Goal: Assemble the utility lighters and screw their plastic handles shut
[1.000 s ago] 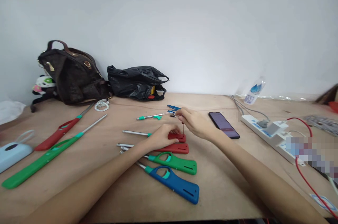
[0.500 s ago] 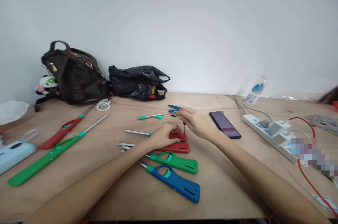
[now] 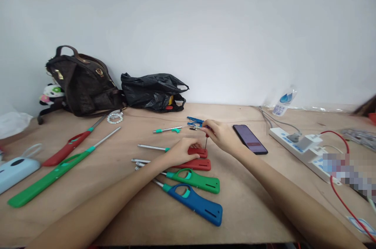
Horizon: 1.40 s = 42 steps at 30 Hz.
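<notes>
1. While the left hand [image 3: 183, 151] pins the red lighter [image 3: 201, 154] to the table [image 3: 249, 210], fingers curled over its body, the butt end pokes out toward 3 o'clock.
2. Right hand [image 3: 219, 135]: fingertips pinched on the screwdriver [image 3: 206, 144] (red handle, mostly hidden), shaft near upright, tip at that butt end. Seated in a screw? Can't tell.
3. Clock centred on that lighter, 12 = wall [image 3: 220, 37]. At 6, nearest first: second red lighter [image 3: 198, 164], green lighter [image 3: 202, 182], blue lighter [image 3: 202, 208].
4. At 12: blue piece [image 3: 194, 119], small parts beside it (too small to ID). Tube [image 3: 167, 129] with teal bits at 10.
5. Between 2 and 3: phone [image 3: 249, 139], face up. Bottle [image 3: 284, 102] at 2, power strip [image 3: 282, 138] at 3.
6. Long red lighter [image 3: 63, 153] and long green lighter [image 3: 49, 179] at 9, black bag [image 3: 147, 90] at 11.
</notes>
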### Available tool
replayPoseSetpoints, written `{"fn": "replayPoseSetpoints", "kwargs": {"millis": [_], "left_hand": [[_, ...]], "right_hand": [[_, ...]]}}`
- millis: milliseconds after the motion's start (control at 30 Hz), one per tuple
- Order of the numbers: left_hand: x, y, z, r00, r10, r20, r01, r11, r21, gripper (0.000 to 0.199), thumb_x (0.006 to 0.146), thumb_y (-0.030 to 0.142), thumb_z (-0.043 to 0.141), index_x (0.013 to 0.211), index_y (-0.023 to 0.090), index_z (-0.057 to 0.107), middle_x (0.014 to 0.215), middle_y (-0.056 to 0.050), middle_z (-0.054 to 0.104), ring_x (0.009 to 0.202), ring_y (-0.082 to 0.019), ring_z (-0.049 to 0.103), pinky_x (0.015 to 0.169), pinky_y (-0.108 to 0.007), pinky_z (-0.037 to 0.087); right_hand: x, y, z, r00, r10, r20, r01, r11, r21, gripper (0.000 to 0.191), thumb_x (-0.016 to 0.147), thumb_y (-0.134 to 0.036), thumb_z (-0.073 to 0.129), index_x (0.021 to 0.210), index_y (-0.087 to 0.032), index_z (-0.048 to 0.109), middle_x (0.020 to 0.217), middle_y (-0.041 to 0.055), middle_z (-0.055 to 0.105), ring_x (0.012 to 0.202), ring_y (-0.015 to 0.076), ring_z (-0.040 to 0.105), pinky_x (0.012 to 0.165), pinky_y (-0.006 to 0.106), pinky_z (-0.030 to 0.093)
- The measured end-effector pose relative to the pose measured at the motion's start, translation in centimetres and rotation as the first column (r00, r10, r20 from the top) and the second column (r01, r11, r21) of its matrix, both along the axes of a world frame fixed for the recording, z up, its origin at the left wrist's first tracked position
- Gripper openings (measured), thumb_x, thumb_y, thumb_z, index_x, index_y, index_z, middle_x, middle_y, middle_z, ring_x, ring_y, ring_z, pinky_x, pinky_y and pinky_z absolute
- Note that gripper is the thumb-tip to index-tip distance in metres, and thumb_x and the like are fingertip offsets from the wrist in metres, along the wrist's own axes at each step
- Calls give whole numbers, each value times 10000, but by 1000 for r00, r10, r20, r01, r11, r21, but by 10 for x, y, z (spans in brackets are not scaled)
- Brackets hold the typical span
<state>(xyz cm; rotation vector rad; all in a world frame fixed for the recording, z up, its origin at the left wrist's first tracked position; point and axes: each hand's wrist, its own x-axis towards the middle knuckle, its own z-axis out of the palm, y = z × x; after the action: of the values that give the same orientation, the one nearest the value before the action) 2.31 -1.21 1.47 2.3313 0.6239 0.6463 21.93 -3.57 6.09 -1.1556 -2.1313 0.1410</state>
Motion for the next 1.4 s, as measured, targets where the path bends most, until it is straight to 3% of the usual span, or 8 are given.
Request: {"fn": "replayPoseSetpoints", "kwargs": {"millis": [133, 233, 500, 767, 867, 967, 1133, 1400], "left_hand": [[0, 0, -1, 999, -38, 19, 38, 999, -13, 157, 768, 160, 668, 918, 168, 622, 907, -25, 673, 862, -186, 629, 790, -298, 497], [0, 0, 0, 998, -54, 23, 55, 998, -15, 146, 771, 142, 657, 910, 169, 623, 907, -22, 668, 866, -181, 627, 802, -296, 494], [0, -1, 3, 999, -47, 6, 47, 999, 0, 171, 752, 102, 664, 905, 167, 623, 899, -15, 672, 862, -178, 625, 786, -280, 484], [-1, -1, 0, 1000, 5, -21, -3, 996, 91, 169, 738, 107, 686, 882, 160, 616, 869, -17, 670, 826, -187, 625, 742, -276, 474], [-1, -2, -1, 1000, 16, -25, -13, 994, 112, 170, 739, 106, 682, 885, 159, 613, 871, -18, 664, 822, -186, 616, 741, -278, 472], [-1, -2, 0, 1000, -11, -9, 12, 996, 93, 171, 748, 106, 673, 894, 164, 607, 876, -13, 656, 823, -176, 606, 741, -272, 471], [-1, -2, 0, 999, -44, 25, 42, 997, 62, 170, 755, 110, 676, 898, 167, 605, 897, -10, 661, 846, -170, 614, 780, -274, 472], [0, 0, -3, 999, -39, 5, 39, 998, 39, 214, 755, 109, 672, 949, 166, 602, 897, -14, 666, 836, -167, 615, 781, -279, 482]], "right_hand": [[4, 1, 3, 938, 289, -193, -323, 930, -178, 305, 963, -197, 372, 1204, -184, 559, 1149, 115, 640, 979, 183, 634, 796, 334, 517], [5, 3, 5, 861, 363, -356, -467, 841, -272, 274, 939, -215, 436, 1150, -166, 603, 1021, 97, 681, 902, 181, 659, 754, 330, 536], [0, -2, 6, 976, 80, -202, -103, 989, -105, 36, 846, -211, 615, 857, -177, 612, 638, -3, 653, 591, 138, 608, 613, 259, 474], [-15, -11, -2, 967, -248, -66, 250, 968, 30, 79, 892, -215, 556, 910, -168, 615, 705, 48, 679, 626, 177, 623, 607, 269, 450], [-16, -9, 0, 986, -162, -46, 164, 986, 39, 162, 901, -179, 510, 1007, -153, 631, 833, 87, 697, 680, 180, 630, 644, 284, 471], [-10, -6, 8, 995, 65, -76, -69, 996, -57, 256, 904, -131, 454, 1086, -144, 632, 938, 99, 697, 773, 175, 644, 745, 309, 496], [3, -5, 19, 898, 333, -288, -418, 851, -319, 212, 895, -180, 491, 1030, -151, 652, 919, 69, 710, 812, 170, 662, 749, 308, 524], [-7, -10, 13, 962, 179, -206, -221, 954, -203, 58, 824, -231, 630, 828, -176, 614, 751, 23, 685, 672, 146, 635, 640, 258, 481]]}}
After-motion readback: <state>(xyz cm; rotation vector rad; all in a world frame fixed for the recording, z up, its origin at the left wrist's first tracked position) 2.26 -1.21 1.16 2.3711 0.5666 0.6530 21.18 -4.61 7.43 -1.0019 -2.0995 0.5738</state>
